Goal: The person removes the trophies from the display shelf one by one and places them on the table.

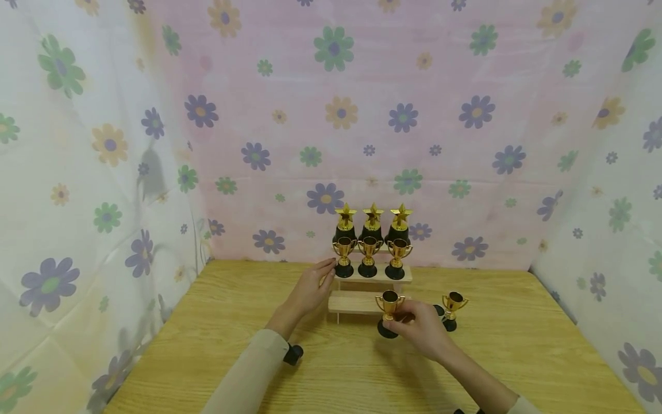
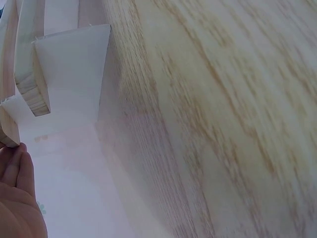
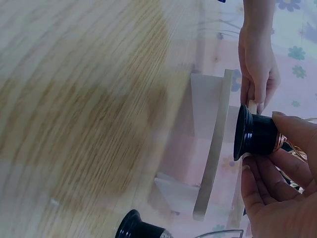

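Note:
My right hand (image 1: 421, 330) pinches a small gold trophy cup (image 1: 390, 301) between thumb and fingers. It is upright, in front of the lowest shelf's right part. In the right wrist view its black base (image 3: 257, 134) shows beyond the fingertips. My left hand (image 1: 310, 290) touches the left end of the middle shelf with fairly straight fingers. The wooden tiered stand (image 1: 351, 302) carries three gold cups (image 1: 369, 250) with black bases on its middle shelf. Three star trophies (image 1: 373, 221) stand behind them on the top shelf.
Right of my right hand another gold cup (image 1: 454, 305) stands on the wooden table (image 1: 517, 339). A further cup (image 1: 439, 311) is partly hidden behind that hand. Flower-printed cloth (image 1: 331, 115) hangs at the back and both sides.

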Demonstrator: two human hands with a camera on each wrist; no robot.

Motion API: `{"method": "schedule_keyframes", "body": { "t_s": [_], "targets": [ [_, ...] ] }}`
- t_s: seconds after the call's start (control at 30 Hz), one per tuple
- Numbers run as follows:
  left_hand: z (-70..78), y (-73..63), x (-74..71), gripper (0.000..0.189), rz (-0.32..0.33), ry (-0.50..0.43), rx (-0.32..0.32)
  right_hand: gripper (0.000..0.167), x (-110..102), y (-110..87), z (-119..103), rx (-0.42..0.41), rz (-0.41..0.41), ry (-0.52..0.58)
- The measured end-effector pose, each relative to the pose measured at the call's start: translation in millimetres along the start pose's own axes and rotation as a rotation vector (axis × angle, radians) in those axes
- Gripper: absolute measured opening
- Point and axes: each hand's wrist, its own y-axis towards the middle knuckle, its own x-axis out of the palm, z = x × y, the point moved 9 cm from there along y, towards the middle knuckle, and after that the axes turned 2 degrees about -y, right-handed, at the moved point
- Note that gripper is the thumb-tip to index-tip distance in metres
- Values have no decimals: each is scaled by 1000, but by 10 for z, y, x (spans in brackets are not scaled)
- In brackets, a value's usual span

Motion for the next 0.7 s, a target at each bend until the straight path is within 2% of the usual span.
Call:
{"method": "schedule_keyframes", "body": {
  "t_s": [0.4,0.7],
  "targets": [
    [20,0,-23,43,-5,-7,6,17,-121,-197,47,-14,-2,-28],
    [24,-2,-8,42,-10,11,10,18,-221,-372,238,-7,-39,-26]
  ]
}}
